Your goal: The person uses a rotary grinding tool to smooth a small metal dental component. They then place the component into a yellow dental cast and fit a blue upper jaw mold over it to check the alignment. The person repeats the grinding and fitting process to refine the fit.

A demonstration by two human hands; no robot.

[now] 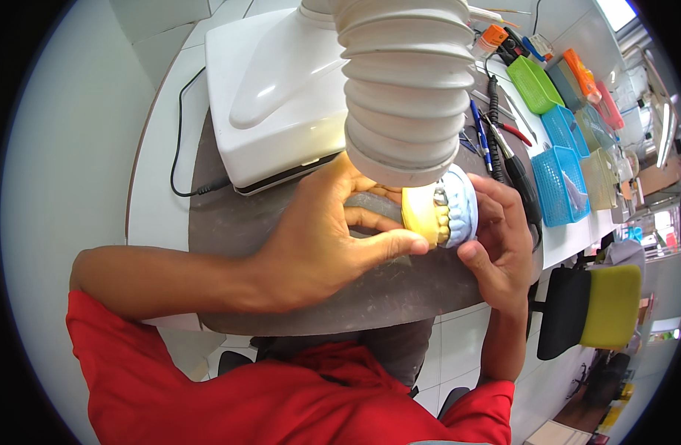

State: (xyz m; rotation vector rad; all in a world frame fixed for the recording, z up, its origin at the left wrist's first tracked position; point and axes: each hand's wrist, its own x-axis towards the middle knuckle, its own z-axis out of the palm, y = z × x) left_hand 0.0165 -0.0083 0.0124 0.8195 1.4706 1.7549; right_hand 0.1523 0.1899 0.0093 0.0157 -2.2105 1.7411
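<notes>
Between my hands a yellow dental cast (420, 211) and a light blue dental cast (463, 202) meet with their teeth facing each other, held sideways above the grey mat (340, 300). Thumb and fingers of my left hand (314, 233) are closed on the yellow cast. My right hand (504, 237) grips the blue cast from its outer side, thumb at the near edge and fingers behind. A few greyish metallic-looking teeth show near the top of the join. The mouth of a white ribbed hose (403, 96) hangs just over the casts and hides part of my left fingers.
A white machine housing (281, 96) with a black cord stands at the back left. To the right lie a black handpiece (520, 182), a blue pen (480, 133) and red-handled pliers (515, 133). Beyond are blue baskets (559, 185), a green basket (533, 85) and a chair (611, 308).
</notes>
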